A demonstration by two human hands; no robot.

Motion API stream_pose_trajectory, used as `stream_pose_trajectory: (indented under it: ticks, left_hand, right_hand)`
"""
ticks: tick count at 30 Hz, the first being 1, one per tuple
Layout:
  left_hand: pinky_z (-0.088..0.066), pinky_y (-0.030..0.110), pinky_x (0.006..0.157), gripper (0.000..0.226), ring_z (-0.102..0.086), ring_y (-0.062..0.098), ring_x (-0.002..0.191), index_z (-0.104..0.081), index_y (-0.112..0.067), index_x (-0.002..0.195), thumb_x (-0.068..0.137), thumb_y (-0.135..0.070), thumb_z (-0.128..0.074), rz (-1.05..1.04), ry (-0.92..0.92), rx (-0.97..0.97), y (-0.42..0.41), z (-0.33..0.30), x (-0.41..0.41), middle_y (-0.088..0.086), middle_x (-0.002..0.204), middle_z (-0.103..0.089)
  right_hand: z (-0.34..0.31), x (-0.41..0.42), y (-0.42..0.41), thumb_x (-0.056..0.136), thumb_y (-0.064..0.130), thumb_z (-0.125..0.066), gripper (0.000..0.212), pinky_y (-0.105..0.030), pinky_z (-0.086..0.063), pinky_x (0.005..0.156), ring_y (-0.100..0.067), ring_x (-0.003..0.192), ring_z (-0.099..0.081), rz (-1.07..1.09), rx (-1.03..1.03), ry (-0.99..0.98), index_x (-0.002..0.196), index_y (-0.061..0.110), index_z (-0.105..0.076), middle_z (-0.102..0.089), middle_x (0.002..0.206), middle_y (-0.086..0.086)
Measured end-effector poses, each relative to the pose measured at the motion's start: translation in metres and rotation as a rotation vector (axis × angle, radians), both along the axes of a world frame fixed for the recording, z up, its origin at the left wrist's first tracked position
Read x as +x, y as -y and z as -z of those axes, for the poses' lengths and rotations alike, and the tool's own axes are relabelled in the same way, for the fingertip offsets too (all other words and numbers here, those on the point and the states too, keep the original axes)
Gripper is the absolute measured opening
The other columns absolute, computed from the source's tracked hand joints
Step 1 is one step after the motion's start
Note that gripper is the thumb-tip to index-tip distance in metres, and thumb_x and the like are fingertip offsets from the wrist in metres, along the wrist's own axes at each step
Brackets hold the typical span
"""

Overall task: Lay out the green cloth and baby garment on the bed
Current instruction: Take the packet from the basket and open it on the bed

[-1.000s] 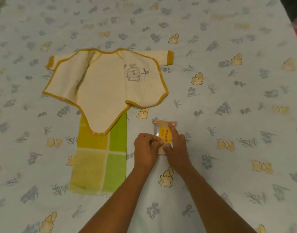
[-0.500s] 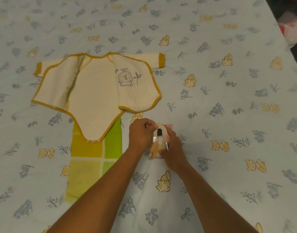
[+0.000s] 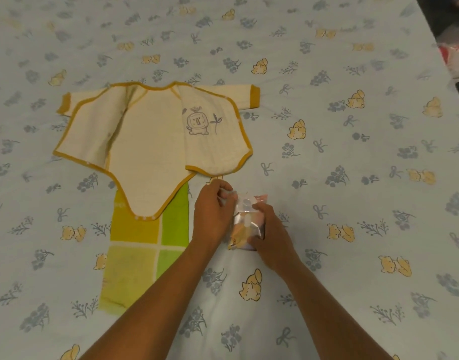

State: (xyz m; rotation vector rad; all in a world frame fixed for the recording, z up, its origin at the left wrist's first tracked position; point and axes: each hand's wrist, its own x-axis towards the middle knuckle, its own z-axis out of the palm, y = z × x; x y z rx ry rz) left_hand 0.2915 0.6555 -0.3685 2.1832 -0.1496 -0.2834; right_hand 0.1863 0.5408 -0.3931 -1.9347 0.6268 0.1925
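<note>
A cream baby garment point(image 3: 150, 141) with mustard trim and a lion drawing lies spread open on the bed. Its lower flap overlaps the top of a green and yellow checked cloth point(image 3: 142, 245), which lies flat below it. Right of the cloth, both hands hold a small shiny packet point(image 3: 248, 222) just above the sheet. My left hand point(image 3: 212, 216) pinches the packet's upper left edge. My right hand point(image 3: 271, 235) grips its right side and bottom.
The bed sheet point(image 3: 353, 178) is pale blue with bear and flower prints. At the upper right the bed's edge meets a dark floor, where a red and white object point(image 3: 454, 58) lies.
The packet has been turned from its yellow label side to a shiny clear side and lifted slightly. Both hands shifted a little up the bed. Garment and cloth have not moved.
</note>
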Motion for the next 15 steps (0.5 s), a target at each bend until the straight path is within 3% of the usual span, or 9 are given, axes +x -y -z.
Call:
stream_pose_trajectory:
  ticks: [4, 7, 11, 13, 15]
  left_hand:
    - [-0.035, 0.026, 0.079, 0.032, -0.044, 0.017, 0.096, -0.065, -0.034, 0.116, 0.091, -0.024, -0.048, 0.287, 0.069, 0.301, -0.013, 0.008, -0.030, -0.001, 0.096, -0.050]
    - [-0.034, 0.031, 0.080, 0.038, -0.045, 0.023, 0.099, -0.061, -0.039, 0.122, 0.091, -0.023, -0.046, 0.260, -0.007, 0.396, -0.012, 0.009, -0.033, 0.002, 0.097, -0.050]
    - [-0.041, 0.042, 0.095, 0.033, -0.044, 0.029, 0.110, -0.060, -0.044, 0.113, 0.087, -0.027, -0.048, 0.140, -0.294, 0.352, 0.002, -0.009, -0.025, 0.005, 0.107, -0.048]
    - [-0.039, 0.044, 0.100, 0.034, -0.042, 0.032, 0.117, -0.058, -0.043, 0.118, 0.090, -0.029, -0.044, 0.185, -0.402, 0.377, 0.005, -0.017, -0.020, 0.009, 0.118, -0.050]
    - [-0.037, 0.044, 0.104, 0.038, -0.046, 0.034, 0.120, -0.055, -0.037, 0.129, 0.093, -0.033, -0.041, 0.264, -0.425, 0.428, 0.004, -0.029, -0.015, 0.013, 0.126, -0.053]
  right_hand:
    - [-0.005, -0.001, 0.000, 0.070, -0.001, -0.065, 0.079, -0.018, -0.044, 0.085, -0.012, 0.110, -0.051, 0.008, 0.054, -0.034, 0.138, 0.029, -0.038, -0.051, 0.121, 0.008]
    - [-0.015, 0.000, 0.006, 0.077, 0.002, -0.065, 0.076, -0.035, -0.049, 0.093, -0.017, 0.108, -0.053, -0.038, 0.057, -0.083, 0.144, 0.024, -0.038, -0.053, 0.121, 0.002]
    - [-0.033, 0.001, 0.029, 0.086, 0.008, -0.059, 0.061, -0.027, -0.046, 0.068, -0.011, 0.071, -0.053, 0.010, 0.094, -0.154, 0.142, 0.028, -0.047, -0.058, 0.077, 0.004]
    - [-0.048, -0.001, 0.044, 0.089, 0.011, -0.056, 0.059, -0.027, -0.043, 0.068, -0.011, 0.069, -0.051, 0.086, 0.121, -0.201, 0.143, 0.031, -0.044, -0.059, 0.081, -0.002]
    - [-0.068, -0.002, 0.060, 0.093, 0.018, -0.056, 0.054, -0.027, -0.040, 0.079, -0.011, 0.083, -0.054, 0.078, 0.064, -0.220, 0.145, 0.028, -0.043, -0.062, 0.099, -0.005]
